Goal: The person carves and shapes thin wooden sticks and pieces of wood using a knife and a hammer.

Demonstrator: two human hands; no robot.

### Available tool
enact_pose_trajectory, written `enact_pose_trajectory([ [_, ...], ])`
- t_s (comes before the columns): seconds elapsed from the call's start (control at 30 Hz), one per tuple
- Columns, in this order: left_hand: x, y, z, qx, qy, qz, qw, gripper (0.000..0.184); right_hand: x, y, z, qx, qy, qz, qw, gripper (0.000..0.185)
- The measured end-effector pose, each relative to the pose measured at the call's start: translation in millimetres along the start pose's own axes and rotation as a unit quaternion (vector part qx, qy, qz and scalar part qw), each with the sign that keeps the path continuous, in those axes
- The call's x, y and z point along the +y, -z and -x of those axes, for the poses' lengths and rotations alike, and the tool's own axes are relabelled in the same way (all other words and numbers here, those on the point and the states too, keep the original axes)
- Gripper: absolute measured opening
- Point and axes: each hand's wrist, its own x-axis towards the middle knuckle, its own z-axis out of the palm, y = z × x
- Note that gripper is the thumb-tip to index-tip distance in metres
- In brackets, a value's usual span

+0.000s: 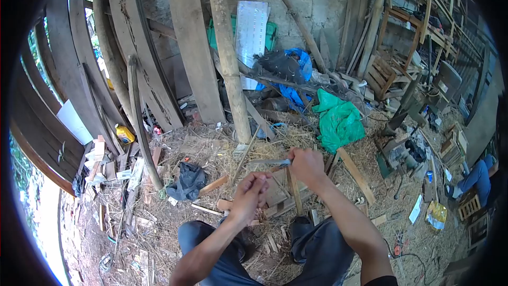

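Note:
My right hand is closed around the handle end of a knife, whose pale blade points left, roughly level. Just below and left of the blade is my left hand, its fingers curled and pressed together. Whatever it may hold is too small or hidden to make out. The blade and the left hand appear apart. Both hands are above my knees, over ground strewn with straw and wood offcuts.
Planks and a pole lean before me. A green plastic bag and a dark cloth-like bundle lie ahead. At left is a yellow bottle. Another person's leg shows at far right, near a yellow packet.

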Motion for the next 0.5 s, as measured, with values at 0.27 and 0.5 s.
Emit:
enact_pose_trajectory([
  [0.27,-3,4,-8,0.013,-0.004,-0.007,1.000,0.021,-3,2,10,-0.040,-0.047,-0.042,0.997,0.017],
  [0.5,4,-1,0,0.011,-0.016,-0.037,0.999,0.021,-15,13,1,-0.054,-0.001,-0.009,0.998,0.019],
])
